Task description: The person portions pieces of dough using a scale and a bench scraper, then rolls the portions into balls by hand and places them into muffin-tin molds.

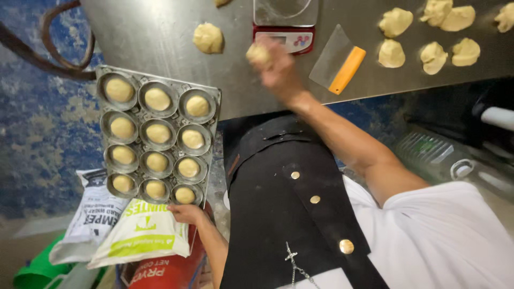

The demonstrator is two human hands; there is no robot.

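Observation:
A metal muffin tray (218, 95) sticks out past the near edge of the steel table (160, 37). Each of its cups holds a round dough ball (157, 99). My left hand (184, 213) grips the tray's near edge from below. Over the table, my right hand (278, 69) is closed on a dough ball (258, 53) just in front of a red digital scale (285, 37); the hand is blurred.
A loose dough ball (208, 37) lies left of the scale. A scraper with an orange handle (341, 63) lies to its right, and several dough pieces (428, 32) sit at the far right. Flour bags (123, 227) stand on the floor below the tray.

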